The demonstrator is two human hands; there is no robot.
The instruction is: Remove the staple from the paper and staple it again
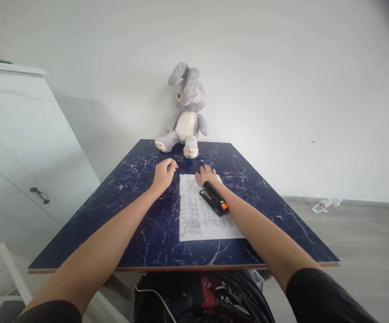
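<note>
A printed white sheet [194,220] lies on the dark blue marbled table [140,237]. On the sheet rests a black stapler [214,199] with an orange mark, beside my right wrist. My right hand [207,175] lies flat over the sheet's far edge, fingers pointing away. To the left of the sheet, my left hand [164,173] is closed above the table, its fingers curled in; whatever it may hold is too small to make out.
A grey plush rabbit [185,125] sits at the table's far edge against the wall. A white cabinet [22,134] stands at the left. Clear plastic packaging [325,205] lies on the floor at the right.
</note>
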